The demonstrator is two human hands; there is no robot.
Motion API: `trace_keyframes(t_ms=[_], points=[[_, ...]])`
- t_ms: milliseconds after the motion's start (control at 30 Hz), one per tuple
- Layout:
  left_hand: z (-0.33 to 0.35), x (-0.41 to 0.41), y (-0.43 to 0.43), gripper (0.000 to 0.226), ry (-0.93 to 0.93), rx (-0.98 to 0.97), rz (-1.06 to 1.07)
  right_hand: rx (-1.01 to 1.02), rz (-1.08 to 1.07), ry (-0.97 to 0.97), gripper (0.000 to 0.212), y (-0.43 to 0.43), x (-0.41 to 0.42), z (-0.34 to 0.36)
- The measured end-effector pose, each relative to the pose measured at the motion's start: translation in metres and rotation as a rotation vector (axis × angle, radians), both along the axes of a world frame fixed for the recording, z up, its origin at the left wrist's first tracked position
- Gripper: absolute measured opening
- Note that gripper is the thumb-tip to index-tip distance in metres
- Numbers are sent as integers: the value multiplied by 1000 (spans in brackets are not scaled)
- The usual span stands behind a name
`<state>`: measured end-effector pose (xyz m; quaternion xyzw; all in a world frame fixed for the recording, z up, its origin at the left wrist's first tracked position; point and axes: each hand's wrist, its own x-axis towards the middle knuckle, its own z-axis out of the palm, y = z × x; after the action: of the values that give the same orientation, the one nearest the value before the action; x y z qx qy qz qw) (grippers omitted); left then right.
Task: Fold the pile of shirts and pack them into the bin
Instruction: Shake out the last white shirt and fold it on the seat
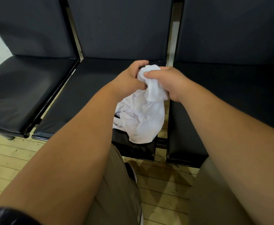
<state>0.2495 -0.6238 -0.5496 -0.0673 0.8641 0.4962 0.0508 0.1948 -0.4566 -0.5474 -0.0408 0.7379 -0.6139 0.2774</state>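
White shirt (141,117) hangs bunched over the middle black chair (87,95), left hand (129,78) and right hand (168,83) both clamped on its top edge, probably seeking corners to spread it; no bin visible

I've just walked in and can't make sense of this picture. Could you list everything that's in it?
chairs: three, black padded, in a row side by side across the view.
white shirt: one, white, crumpled, held up over the middle chair's seat, its lower part hanging past the front edge.
floor: pale wooden boards, under and in front of the chairs.
shoe: one, dark with a light edge, on the floor between the legs.
trousers: beige, bottom of the view.
left hand: closed grip on the shirt's bunched top.
right hand: closed grip on the same bunch, beside the left.
No bin or shirt pile is in view.
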Motion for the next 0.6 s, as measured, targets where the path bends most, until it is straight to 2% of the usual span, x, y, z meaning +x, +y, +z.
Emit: trace_keyframes(t_ms=[100,167,300,367,433,467,533,600], points=[[-1,-4,-1,30,52,-68,182,40,8,49,15,5,-5,2],[-3,-8,-4,14,102,-119,306,132,3,114,15,5,-9,0],[-4,-10,-10,20,198,-230,486,274,-134,268,3,5,-18,-8],[-5,-10,-13,16,181,-287,426,220,-203,278,8,7,-21,-10],[-6,-11,-14,6,126,-384,276,131,-247,275,10,8,-21,-10],[-6,-10,-12,13,96,-408,204,109,-251,285,11,8,-21,-9],[0,-6,-6,25,39,-312,107,100,-237,330,15,7,-20,-8],[8,-1,-1,24,33,-84,62,123,-221,376,17,6,-20,-8]])
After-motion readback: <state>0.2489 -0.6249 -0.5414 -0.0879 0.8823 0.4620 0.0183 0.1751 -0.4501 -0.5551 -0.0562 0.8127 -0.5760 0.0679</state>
